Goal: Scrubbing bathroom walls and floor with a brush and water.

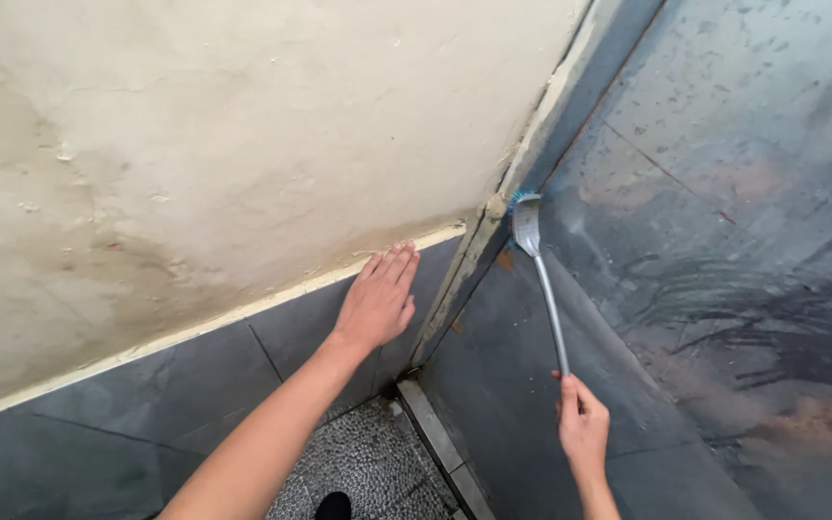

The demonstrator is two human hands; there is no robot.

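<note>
My right hand (583,424) grips the lower end of a long grey-handled scrub brush (543,289). Its head with blue bristles (524,207) presses against the upper edge of the dark grey wall tiles (724,241) on the right wall, near the corner. My left hand (377,299) lies flat, fingers together and extended, against the grey tiles of the left wall, just below the cream border strip (243,313). It holds nothing.
Rough, stained cream plaster (223,144) covers the left wall above the tiles. The right wall's tiles carry wet streaks and rusty stains (782,347). A pebble-pattern floor (358,462) and a pale corner ledge (440,443) lie below, with a dark object (334,506) at the bottom edge.
</note>
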